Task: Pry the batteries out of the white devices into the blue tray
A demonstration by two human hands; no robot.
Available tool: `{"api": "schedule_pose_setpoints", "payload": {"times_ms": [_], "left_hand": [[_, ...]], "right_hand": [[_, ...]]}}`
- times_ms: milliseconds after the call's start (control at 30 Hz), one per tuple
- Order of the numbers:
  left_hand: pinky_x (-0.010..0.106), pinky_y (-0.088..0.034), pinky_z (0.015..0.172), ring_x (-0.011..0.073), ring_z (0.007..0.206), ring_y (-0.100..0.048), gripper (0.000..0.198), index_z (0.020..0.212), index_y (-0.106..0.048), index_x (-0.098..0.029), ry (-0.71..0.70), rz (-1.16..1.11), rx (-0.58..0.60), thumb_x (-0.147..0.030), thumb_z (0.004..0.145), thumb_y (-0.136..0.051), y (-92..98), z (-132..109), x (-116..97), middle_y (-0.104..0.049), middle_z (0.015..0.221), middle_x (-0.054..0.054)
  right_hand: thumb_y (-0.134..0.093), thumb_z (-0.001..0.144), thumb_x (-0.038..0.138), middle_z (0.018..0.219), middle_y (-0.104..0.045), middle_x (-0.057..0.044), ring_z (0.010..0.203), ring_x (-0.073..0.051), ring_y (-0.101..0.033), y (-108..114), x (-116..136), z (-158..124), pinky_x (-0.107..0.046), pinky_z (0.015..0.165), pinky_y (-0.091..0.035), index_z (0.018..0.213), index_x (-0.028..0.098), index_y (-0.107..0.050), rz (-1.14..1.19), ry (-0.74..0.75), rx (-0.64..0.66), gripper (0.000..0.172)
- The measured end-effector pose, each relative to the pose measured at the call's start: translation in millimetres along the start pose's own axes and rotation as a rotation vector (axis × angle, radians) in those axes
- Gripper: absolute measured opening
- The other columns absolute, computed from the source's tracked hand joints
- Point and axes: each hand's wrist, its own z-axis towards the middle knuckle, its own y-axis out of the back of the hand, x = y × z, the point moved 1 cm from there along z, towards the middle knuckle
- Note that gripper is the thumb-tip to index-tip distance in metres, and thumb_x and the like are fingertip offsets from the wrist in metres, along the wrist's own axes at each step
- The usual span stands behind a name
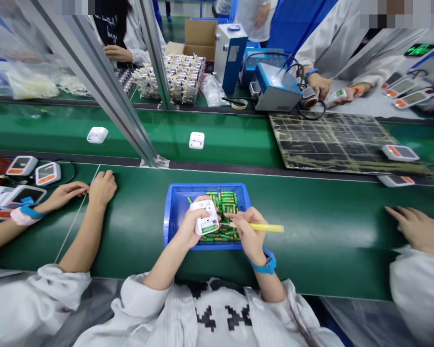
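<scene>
L hand [188,230] clenched on white device [204,218], fingers hiding its near side. R hand [248,233] pinches yellow stick [267,227], long axis 9–3 o'clock, free end at 3. Both over blue tray [169,212] w/ green batteries [227,200]; labels unreadable.

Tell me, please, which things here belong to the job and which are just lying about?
In hand: left hand holding white plastic device; right hand holding yellow stick; blue plastic tray of green batteries.
Lying about: two white square units; black gridded mat; brown cardboard box.
</scene>
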Motion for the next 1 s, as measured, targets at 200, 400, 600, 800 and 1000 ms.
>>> {"api": "schedule_pose_setpoints", "payload": {"times_ms": [200,400,600,800,1000], "left_hand": [[0.03,-0.053,0.055,0.0207,0.064,-0.066,0.052,0.099,-0.051,-0.02,0.01,-0.031,0.021,-0.013,0.048,-0.059,1.1,1,0,-0.064,0.077,0.001],[0.032,-0.055,0.063,0.0218,0.072,-0.067,0.053,0.101,-0.054,-0.019,0.015,-0.058,0.039,-0.012,0.049,-0.058,3.5,2,2,-0.065,0.082,0.002],[0.03,-0.053,0.06,0.0208,0.067,-0.067,0.058,0.107,-0.052,-0.02,0.046,-0.093,0.005,-0.012,0.049,-0.055,5.2,5,2,-0.065,0.078,0.002],[0.03,-0.051,0.056,0.0204,0.063,-0.065,0.062,0.109,-0.051,-0.019,0.057,-0.09,0.021,-0.013,0.047,-0.052,5.4,3,2,-0.064,0.075,0.002],[0.033,-0.053,0.062,0.0207,0.067,-0.065,0.057,0.102,-0.05,-0.02,0.067,-0.056,0.072,-0.013,0.046,-0.053,-1.5,2,3,-0.064,0.08,0.002]], "right_hand": [[-0.065,0.072,0.015,0.037,-0.032,0.013,0.035,-0.008,-0.036,2,3,-1,-0.037,0.071,-0.059,0.056,0.022,-0.035,0.101,-0.048,0.062,0.034],[-0.063,0.076,0.015,0.047,-0.042,0.007,0.055,-0.016,-0.061,3,-2,-6,-0.036,0.067,-0.058,0.057,0.022,-0.04,-0.05,0.092,0.103,0.031],[-0.06,0.077,0.008,0.05,-0.048,0.005,0.061,-0.019,-0.066,-2,1,-15,-0.033,0.061,-0.056,0.058,0.023,-0.043,-0.293,0.482,0.235,0.03],[-0.06,0.075,0.016,0.052,-0.047,0.006,0.055,-0.015,-0.059,-7,-1,-8,-0.028,0.057,-0.049,0.061,0.022,-0.037,-0.002,-0.044,0.116,0.028],[-0.059,0.066,0.015,0.039,-0.022,0.013,0.037,-0.007,-0.021,-3,-3,10,-0.02,0.048,-0.037,0.062,0.022,-0.027,0.367,-0.498,0.103,0.033]]}}
